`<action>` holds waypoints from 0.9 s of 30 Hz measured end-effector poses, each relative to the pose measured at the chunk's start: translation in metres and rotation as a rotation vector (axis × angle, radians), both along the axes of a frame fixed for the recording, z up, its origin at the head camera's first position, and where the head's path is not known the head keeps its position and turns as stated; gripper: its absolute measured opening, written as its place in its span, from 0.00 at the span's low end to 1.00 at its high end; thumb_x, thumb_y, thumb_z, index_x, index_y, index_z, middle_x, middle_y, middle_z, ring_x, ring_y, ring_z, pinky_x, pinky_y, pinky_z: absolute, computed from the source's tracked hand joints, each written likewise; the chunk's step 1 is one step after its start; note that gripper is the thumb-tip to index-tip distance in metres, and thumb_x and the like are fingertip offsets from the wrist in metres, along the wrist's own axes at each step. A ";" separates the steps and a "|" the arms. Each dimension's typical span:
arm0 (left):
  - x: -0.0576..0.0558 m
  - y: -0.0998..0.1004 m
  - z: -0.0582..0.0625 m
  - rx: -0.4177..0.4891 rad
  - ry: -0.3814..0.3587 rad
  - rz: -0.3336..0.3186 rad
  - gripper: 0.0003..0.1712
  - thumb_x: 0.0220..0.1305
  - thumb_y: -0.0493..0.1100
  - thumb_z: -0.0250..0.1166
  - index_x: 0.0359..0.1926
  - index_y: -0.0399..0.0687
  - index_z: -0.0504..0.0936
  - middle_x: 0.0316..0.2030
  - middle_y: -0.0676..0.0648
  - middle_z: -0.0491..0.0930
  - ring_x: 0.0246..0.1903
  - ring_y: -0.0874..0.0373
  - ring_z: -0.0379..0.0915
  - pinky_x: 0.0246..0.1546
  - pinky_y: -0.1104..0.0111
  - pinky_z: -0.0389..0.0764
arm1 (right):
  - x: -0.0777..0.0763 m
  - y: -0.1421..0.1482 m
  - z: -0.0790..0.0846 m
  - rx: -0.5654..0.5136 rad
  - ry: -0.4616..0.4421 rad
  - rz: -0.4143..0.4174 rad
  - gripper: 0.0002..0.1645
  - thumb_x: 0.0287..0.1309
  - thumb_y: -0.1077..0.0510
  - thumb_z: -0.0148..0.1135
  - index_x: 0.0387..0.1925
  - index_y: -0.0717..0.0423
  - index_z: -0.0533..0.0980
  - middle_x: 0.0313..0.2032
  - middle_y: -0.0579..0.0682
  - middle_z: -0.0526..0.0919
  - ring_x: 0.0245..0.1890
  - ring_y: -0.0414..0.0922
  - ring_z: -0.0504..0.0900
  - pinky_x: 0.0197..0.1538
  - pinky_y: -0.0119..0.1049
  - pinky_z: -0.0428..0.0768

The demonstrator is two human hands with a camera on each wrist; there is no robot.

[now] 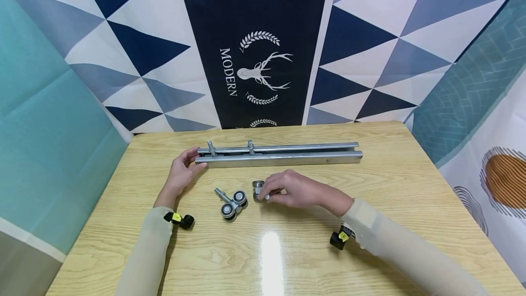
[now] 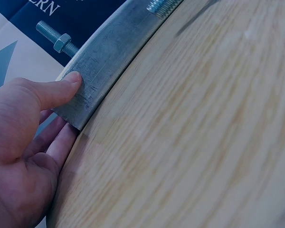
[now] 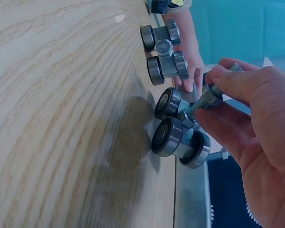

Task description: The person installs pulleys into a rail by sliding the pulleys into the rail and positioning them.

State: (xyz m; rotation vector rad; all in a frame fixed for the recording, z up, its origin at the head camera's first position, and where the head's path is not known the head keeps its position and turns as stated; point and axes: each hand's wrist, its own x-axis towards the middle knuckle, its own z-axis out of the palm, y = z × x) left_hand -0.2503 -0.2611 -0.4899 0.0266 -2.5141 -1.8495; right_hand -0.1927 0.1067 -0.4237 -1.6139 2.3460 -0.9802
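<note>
A long silver metal rail (image 1: pixel 287 161) with an open slot along its top lies across the far part of the table. My left hand (image 1: pixel 183 171) holds its left end, thumb on the near side (image 2: pixel 61 92) and fingers at the end and underside. Two threaded bolts (image 1: pixel 250 146) with nuts stick up from the slot near that end. In front of the rail, my right hand (image 1: pixel 292 189) pinches the threaded bolt (image 3: pixel 209 98) of a wheeled roller trolley (image 3: pixel 168 135) between thumb and fingers. Another roller trolley (image 1: pixel 233 205) rests on the table to its left, its bolt leaning up-left.
The wood-grain table (image 1: pixel 320 255) reaches back to a patterned cloth wall (image 1: pixel 263 58). Teal cloth (image 1: pixel 49 118) hangs at the left side. Each wrist carries a small black camera (image 1: pixel 339 240).
</note>
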 end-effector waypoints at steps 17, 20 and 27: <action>0.000 0.000 0.000 -0.001 0.000 -0.007 0.38 0.63 0.35 0.69 0.72 0.43 0.66 0.70 0.37 0.67 0.68 0.43 0.63 0.76 0.53 0.61 | -0.007 0.001 -0.003 -0.051 -0.184 -0.113 0.13 0.63 0.63 0.65 0.48 0.54 0.85 0.48 0.47 0.89 0.46 0.39 0.86 0.47 0.33 0.89; 0.000 0.000 -0.001 0.005 0.002 -0.010 0.38 0.63 0.35 0.69 0.72 0.42 0.66 0.69 0.36 0.67 0.68 0.43 0.63 0.76 0.52 0.60 | -0.008 0.001 -0.003 -0.054 -0.183 -0.127 0.12 0.65 0.60 0.64 0.49 0.53 0.85 0.47 0.46 0.89 0.44 0.39 0.85 0.46 0.35 0.89; 0.000 0.000 -0.001 0.011 0.002 -0.009 0.38 0.63 0.34 0.69 0.72 0.42 0.66 0.69 0.37 0.67 0.68 0.44 0.63 0.76 0.53 0.61 | -0.012 0.001 -0.005 -0.052 -0.168 -0.199 0.11 0.67 0.58 0.62 0.49 0.50 0.84 0.47 0.43 0.88 0.40 0.39 0.83 0.41 0.37 0.86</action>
